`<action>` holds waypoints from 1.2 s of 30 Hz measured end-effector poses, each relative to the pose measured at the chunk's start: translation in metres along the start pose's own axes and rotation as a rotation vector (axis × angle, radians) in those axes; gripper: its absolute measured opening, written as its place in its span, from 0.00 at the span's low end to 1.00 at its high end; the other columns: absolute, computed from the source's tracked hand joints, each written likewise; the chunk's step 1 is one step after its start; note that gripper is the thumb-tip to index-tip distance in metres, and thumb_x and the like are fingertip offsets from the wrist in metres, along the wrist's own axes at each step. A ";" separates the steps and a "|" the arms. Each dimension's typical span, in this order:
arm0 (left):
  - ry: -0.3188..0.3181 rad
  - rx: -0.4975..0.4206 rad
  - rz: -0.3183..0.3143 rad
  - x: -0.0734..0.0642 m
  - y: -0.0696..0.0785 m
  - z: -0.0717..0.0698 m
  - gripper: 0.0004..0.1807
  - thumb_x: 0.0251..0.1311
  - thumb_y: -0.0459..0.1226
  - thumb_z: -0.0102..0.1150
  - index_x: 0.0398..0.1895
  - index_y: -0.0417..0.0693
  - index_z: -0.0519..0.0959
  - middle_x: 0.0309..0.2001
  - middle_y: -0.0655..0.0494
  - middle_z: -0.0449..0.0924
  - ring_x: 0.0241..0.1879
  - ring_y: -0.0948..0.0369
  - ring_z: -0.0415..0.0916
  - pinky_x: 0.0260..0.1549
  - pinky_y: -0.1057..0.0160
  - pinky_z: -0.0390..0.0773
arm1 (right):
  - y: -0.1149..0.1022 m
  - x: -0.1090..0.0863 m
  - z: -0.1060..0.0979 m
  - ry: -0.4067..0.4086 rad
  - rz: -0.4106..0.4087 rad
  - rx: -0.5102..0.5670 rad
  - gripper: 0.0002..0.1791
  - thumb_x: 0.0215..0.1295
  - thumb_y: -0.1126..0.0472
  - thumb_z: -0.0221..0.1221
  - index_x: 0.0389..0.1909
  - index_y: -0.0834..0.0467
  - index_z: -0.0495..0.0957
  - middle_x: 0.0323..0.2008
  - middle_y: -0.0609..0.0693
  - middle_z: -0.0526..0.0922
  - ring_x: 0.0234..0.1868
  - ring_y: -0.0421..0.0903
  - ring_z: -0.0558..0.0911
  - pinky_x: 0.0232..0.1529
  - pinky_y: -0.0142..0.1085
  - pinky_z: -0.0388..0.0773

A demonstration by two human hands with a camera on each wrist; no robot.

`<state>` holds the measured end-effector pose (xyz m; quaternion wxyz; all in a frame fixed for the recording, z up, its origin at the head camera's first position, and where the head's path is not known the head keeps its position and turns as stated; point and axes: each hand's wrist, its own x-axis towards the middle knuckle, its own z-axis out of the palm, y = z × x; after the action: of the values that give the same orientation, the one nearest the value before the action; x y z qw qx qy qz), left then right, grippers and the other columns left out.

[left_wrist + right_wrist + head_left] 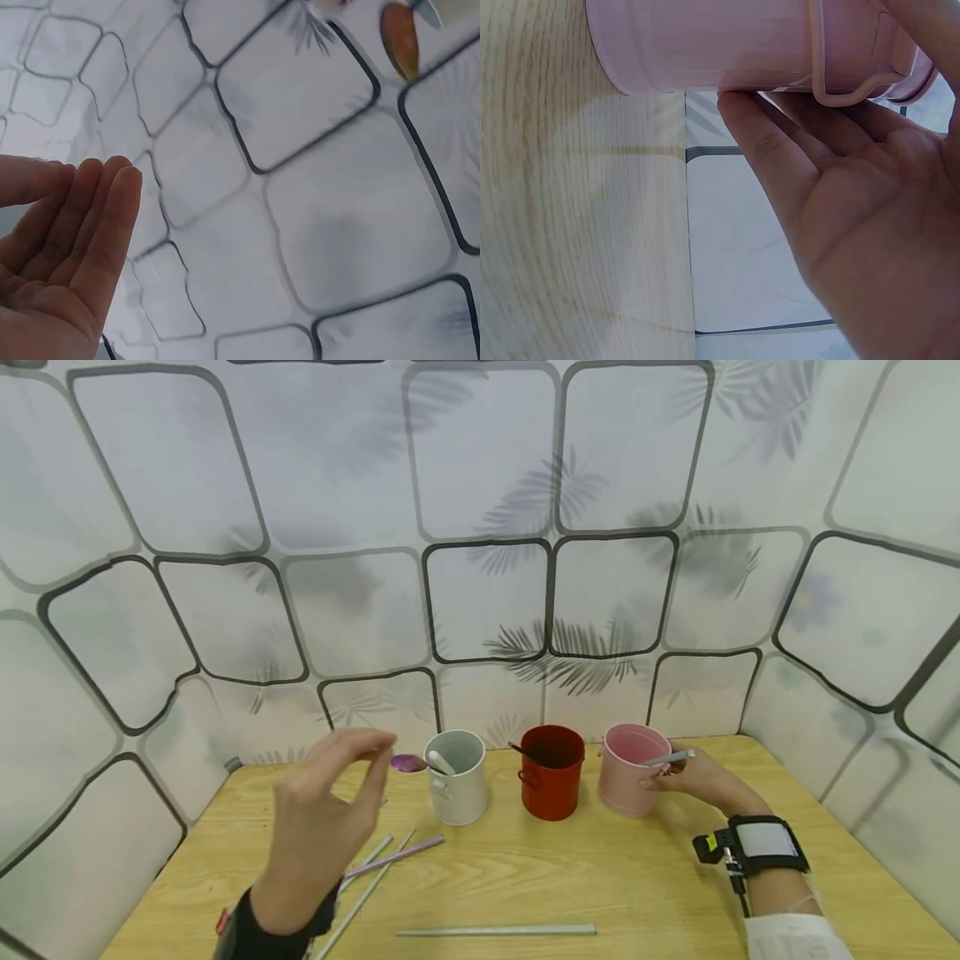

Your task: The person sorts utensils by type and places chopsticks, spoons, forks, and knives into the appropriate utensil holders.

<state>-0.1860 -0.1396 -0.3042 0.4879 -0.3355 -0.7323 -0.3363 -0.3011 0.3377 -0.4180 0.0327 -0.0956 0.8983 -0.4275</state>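
Observation:
At the pink bucket [621,785], my right hand [705,777] holds its right side, thumb in front and other fingers behind. In the right wrist view, fingertips [742,112] touch the bucket's wall beside its handle [819,56]. A grey utensil [667,758] sticks out over its rim. My left hand [322,810] is raised left of the white bucket [461,797], thumb and fingers close together, fingers fairly straight, with nothing visible between them. Near its fingertips, a spoon with a shiny purple bowl [407,763] leans out of the white bucket; the left wrist view shows the spoon bowl [400,41] as amber.
A red bucket [551,797] with a dark-handled utensil [522,752] stands between the other two. Several thin sticks lie on the wooden table [637,877], among them a purple stick [397,857] and a pale one [495,931]. Patterned curtain [487,602] surrounds the table.

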 end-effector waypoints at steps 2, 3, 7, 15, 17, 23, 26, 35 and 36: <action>0.033 0.057 -0.057 0.002 -0.015 -0.015 0.13 0.54 0.19 0.67 0.42 0.38 0.87 0.38 0.50 0.88 0.35 0.60 0.85 0.43 0.75 0.80 | 0.000 0.000 0.000 0.000 0.001 0.002 0.29 0.63 0.59 0.72 0.57 0.70 0.71 0.39 0.51 0.76 0.42 0.48 0.74 0.39 0.37 0.73; 0.048 0.080 -0.083 0.002 -0.023 -0.021 0.14 0.55 0.19 0.67 0.42 0.38 0.87 0.38 0.49 0.88 0.36 0.60 0.85 0.44 0.76 0.79 | 0.000 0.001 0.000 0.000 0.000 0.001 0.29 0.63 0.59 0.72 0.56 0.70 0.71 0.38 0.51 0.76 0.42 0.48 0.74 0.38 0.37 0.73; 0.091 0.115 -0.165 0.000 -0.046 -0.037 0.13 0.57 0.18 0.67 0.43 0.36 0.87 0.39 0.44 0.88 0.41 0.73 0.81 0.45 0.78 0.78 | 0.000 0.002 0.001 -0.008 0.006 -0.004 0.26 0.63 0.59 0.72 0.53 0.68 0.71 0.36 0.50 0.74 0.42 0.48 0.73 0.38 0.37 0.71; 0.109 0.157 -0.231 -0.003 -0.074 -0.048 0.09 0.62 0.22 0.64 0.45 0.33 0.86 0.39 0.40 0.87 0.42 0.80 0.77 0.45 0.78 0.77 | -0.002 0.000 0.000 -0.007 0.019 0.007 0.30 0.62 0.56 0.73 0.56 0.68 0.71 0.38 0.50 0.75 0.42 0.47 0.74 0.39 0.37 0.72; 0.103 0.173 -0.248 -0.005 -0.082 -0.049 0.09 0.63 0.22 0.64 0.45 0.32 0.86 0.39 0.39 0.87 0.42 0.83 0.76 0.45 0.80 0.76 | -0.002 -0.001 0.000 -0.008 0.018 0.009 0.31 0.63 0.56 0.73 0.58 0.69 0.70 0.39 0.51 0.75 0.42 0.47 0.74 0.39 0.38 0.72; 0.101 0.222 -0.335 -0.013 -0.107 -0.050 0.08 0.64 0.23 0.63 0.44 0.32 0.86 0.37 0.39 0.87 0.38 0.88 0.72 0.43 0.82 0.74 | -0.001 -0.001 0.000 -0.009 0.021 0.007 0.32 0.63 0.57 0.72 0.60 0.70 0.70 0.42 0.53 0.77 0.44 0.49 0.74 0.40 0.37 0.73; 0.103 0.239 -0.391 -0.018 -0.118 -0.051 0.08 0.64 0.23 0.63 0.44 0.32 0.86 0.36 0.38 0.87 0.36 0.89 0.71 0.42 0.83 0.73 | -0.001 0.000 0.000 -0.006 0.026 0.008 0.32 0.64 0.57 0.72 0.60 0.71 0.70 0.43 0.53 0.77 0.44 0.48 0.74 0.41 0.37 0.73; -0.040 0.313 -0.495 -0.034 -0.141 -0.050 0.06 0.66 0.26 0.63 0.42 0.34 0.87 0.34 0.40 0.87 0.31 0.64 0.80 0.31 0.81 0.70 | -0.001 0.000 -0.001 -0.007 0.024 0.006 0.33 0.64 0.57 0.72 0.60 0.71 0.70 0.43 0.53 0.77 0.43 0.48 0.74 0.41 0.37 0.73; -0.084 0.315 -0.508 -0.036 -0.143 -0.048 0.06 0.66 0.26 0.63 0.42 0.34 0.86 0.34 0.40 0.86 0.31 0.58 0.81 0.30 0.79 0.71 | -0.001 0.000 -0.001 -0.007 0.026 0.003 0.33 0.64 0.56 0.72 0.60 0.71 0.70 0.43 0.53 0.77 0.44 0.48 0.74 0.41 0.37 0.74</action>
<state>-0.2684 -0.2633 -0.3474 0.4033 -0.0752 -0.8556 -0.3156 -0.3010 0.3384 -0.4165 0.0415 -0.0855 0.8988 -0.4280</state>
